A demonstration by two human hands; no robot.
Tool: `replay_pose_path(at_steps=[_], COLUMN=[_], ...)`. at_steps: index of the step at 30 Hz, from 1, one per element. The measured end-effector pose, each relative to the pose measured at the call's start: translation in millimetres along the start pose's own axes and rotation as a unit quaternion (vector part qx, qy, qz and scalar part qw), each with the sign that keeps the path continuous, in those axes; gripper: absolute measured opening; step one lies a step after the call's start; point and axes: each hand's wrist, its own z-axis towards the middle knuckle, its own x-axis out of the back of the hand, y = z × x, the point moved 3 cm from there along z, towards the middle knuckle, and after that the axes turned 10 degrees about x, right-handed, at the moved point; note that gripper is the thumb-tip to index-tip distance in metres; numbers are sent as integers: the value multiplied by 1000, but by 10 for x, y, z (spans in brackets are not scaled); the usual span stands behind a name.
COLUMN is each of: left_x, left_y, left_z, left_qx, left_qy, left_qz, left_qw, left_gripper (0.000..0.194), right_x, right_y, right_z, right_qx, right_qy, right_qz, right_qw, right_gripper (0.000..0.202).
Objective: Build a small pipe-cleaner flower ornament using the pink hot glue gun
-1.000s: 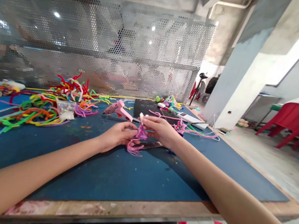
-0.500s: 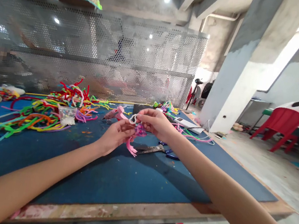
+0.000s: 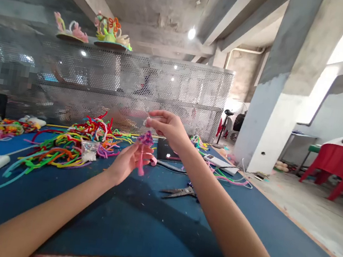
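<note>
Perforated metal screening (image 3: 133, 79) stands beyond our left fingers (image 3: 148, 154) and right fingers (image 3: 160, 114); beneath them spreads our blue-topped table (image 3: 142, 228), fuzzy stems (image 3: 71, 143) left of them, scissors (image 3: 179, 192) below right. Under the right fingers, which pinch its white top (image 3: 146, 121), hangs our purple-pink charm (image 3: 146, 138); whether the left ones grip it, we cannot tell. We judge it light, soft and crushable, best held by that top, tassel (image 3: 141, 168) free.

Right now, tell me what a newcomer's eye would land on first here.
Probably the pink-and-purple tasselled ornament, held above the blue mat by its pale top in the right hand, with the left hand close by its tassel. Next might come the tangle of bright fuzzy stems heaped to the left, then the red chair at far right.
</note>
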Motion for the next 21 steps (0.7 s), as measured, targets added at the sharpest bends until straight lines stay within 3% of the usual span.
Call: replay_pose_path(at_steps=[4, 11, 16, 21], left_x=[137, 224, 284, 316], left_y=[9, -116, -207, -260], left_z=[-11, -5, 9, 29], left_qx=[4, 85, 107, 123], left_qy=[41, 179, 199, 195], left_qz=[22, 62, 67, 90], left_qw=[999, 978, 972, 969], left_gripper=[27, 9, 11, 15], right_x=[110, 294, 332, 328], right_y=[39, -19, -78, -123], right_z=[-7, 18, 22, 9], right_qx=[-4, 28, 46, 69], right_qy=[-8, -55, -96, -117], right_qz=[-53, -178, -204, -240], right_qw=[999, 982, 973, 961], right_gripper=[28, 19, 11, 25])
